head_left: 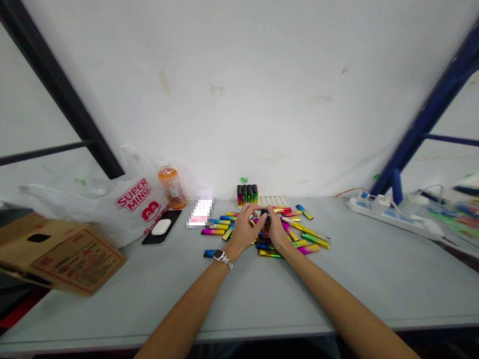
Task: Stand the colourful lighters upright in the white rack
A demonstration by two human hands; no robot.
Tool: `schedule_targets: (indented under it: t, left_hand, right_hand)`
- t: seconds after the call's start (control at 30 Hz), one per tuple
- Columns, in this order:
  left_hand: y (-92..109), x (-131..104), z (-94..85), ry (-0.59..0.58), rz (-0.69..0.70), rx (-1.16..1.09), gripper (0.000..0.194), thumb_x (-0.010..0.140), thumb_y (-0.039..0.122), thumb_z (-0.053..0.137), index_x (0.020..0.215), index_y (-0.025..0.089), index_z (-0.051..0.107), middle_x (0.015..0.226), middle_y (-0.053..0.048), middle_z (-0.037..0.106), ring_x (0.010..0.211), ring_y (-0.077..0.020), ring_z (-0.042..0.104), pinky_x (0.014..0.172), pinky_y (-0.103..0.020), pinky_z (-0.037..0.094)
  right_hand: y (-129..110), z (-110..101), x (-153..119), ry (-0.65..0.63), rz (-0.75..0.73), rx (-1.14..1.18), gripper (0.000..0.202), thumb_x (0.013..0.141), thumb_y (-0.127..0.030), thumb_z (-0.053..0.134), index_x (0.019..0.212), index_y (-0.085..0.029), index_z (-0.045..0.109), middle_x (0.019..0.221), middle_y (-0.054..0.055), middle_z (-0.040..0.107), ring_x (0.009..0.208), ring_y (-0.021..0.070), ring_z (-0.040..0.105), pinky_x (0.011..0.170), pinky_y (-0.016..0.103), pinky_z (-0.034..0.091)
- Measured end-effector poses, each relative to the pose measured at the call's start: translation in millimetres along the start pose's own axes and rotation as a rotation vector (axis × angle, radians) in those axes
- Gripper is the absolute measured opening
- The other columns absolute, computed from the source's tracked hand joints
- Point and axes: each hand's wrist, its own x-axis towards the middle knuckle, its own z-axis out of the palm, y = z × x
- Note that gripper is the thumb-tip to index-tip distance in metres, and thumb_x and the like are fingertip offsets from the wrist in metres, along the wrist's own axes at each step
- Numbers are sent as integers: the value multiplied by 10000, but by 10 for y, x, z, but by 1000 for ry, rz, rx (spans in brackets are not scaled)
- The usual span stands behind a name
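Observation:
My left hand (pixel 247 227), with a silver watch on the wrist, and my right hand (pixel 276 227) meet over a spread of shiny multicoloured tubes (pixel 310 234). Between their fingertips is a small dark-ended piece (pixel 265 213), mostly hidden by the fingers; both hands are closed around it. Behind my left hand, several upright cylinders with dark tops (pixel 247 195) stand in a tight block. A cream tray with rows of holes (pixel 275 201) lies just right of that block.
Left on the grey table (pixel 157 299) are a cardboard box (pixel 78 257), a white plastic bag (pixel 108 209), an orange bottle (pixel 172 187), a phone with a white case on it (pixel 161 227) and a lit screen (pixel 200 212). A power strip (pixel 389 214) lies at the right.

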Motion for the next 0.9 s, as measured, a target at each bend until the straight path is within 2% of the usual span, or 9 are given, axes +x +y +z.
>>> schedule_targets:
  t: [0.1, 0.17, 0.23, 0.3, 0.4, 0.5, 0.6, 0.77, 0.9]
  left_hand:
    - [-11, 11, 22, 6, -69, -69, 224, 876, 341, 634, 1038, 186, 642, 1024, -61, 606, 851, -153, 589, 624, -229, 497]
    - [-21, 23, 18, 6, -112, -110, 199, 867, 335, 645, 984, 175, 637, 988, -56, 626, 839, -150, 603, 633, -228, 505]
    - [-28, 39, -4, -12, -142, -135, 191, 858, 337, 658, 949, 172, 627, 931, -39, 652, 780, -136, 613, 667, -243, 517]
    - [-35, 66, -36, -29, -152, -148, 207, 853, 354, 667, 938, 172, 620, 890, -28, 668, 732, -128, 620, 681, -253, 524]
    - [-64, 147, -85, 4, -109, -129, 229, 853, 371, 670, 962, 175, 625, 899, -36, 685, 780, -145, 648, 728, -272, 536]
    - [-116, 310, -125, 22, -7, -39, 210, 873, 344, 647, 1009, 185, 662, 947, -51, 694, 833, -157, 659, 787, -294, 539]
    - [-184, 541, -148, -37, 89, 84, 189, 881, 292, 627, 1025, 196, 705, 967, -61, 702, 854, -172, 659, 820, -315, 529]
    - [-320, 875, -125, -150, 131, 327, 145, 830, 244, 687, 967, 246, 735, 972, -36, 744, 924, -214, 664, 937, -376, 458]
    - [-435, 957, -95, -163, 118, 458, 128, 802, 239, 720, 927, 252, 744, 930, -42, 756, 920, -250, 651, 959, -433, 386]
  right_hand:
    - [19, 9, 6, -16, 118, 97, 540, 839, -736, 371, 753, -221, 510, 537, -27, 475, 473, 154, 427, 446, 286, 329]
    - [45, -2, 18, -70, 135, 61, 514, 867, -705, 356, 737, -227, 494, 492, -41, 439, 436, 151, 392, 421, 283, 301]
    - [80, -28, 48, -59, 85, 6, 490, 889, -665, 353, 718, -228, 494, 508, -33, 460, 467, 158, 418, 442, 285, 328]
    - [118, -65, 98, 9, 7, -40, 451, 896, -613, 382, 697, -226, 501, 576, -15, 508, 557, 167, 472, 513, 285, 387]
    - [168, -133, 187, 79, -84, -73, 395, 895, -539, 415, 691, -218, 521, 681, 6, 555, 687, 175, 524, 635, 286, 441]
    - [200, -203, 261, 114, -102, -40, 357, 893, -504, 423, 721, -213, 539, 727, 16, 581, 720, 174, 553, 663, 285, 450]
    - [208, -255, 307, 141, -93, 0, 357, 890, -506, 420, 724, -213, 538, 680, 9, 571, 657, 163, 545, 621, 277, 439]
    - [181, -276, 319, 130, -95, 28, 363, 879, -506, 434, 691, -211, 534, 615, -8, 552, 577, 144, 508, 585, 272, 422]
    - [181, -263, 309, 123, -101, 27, 342, 877, -486, 453, 689, -211, 531, 612, -10, 547, 571, 141, 506, 578, 272, 421]
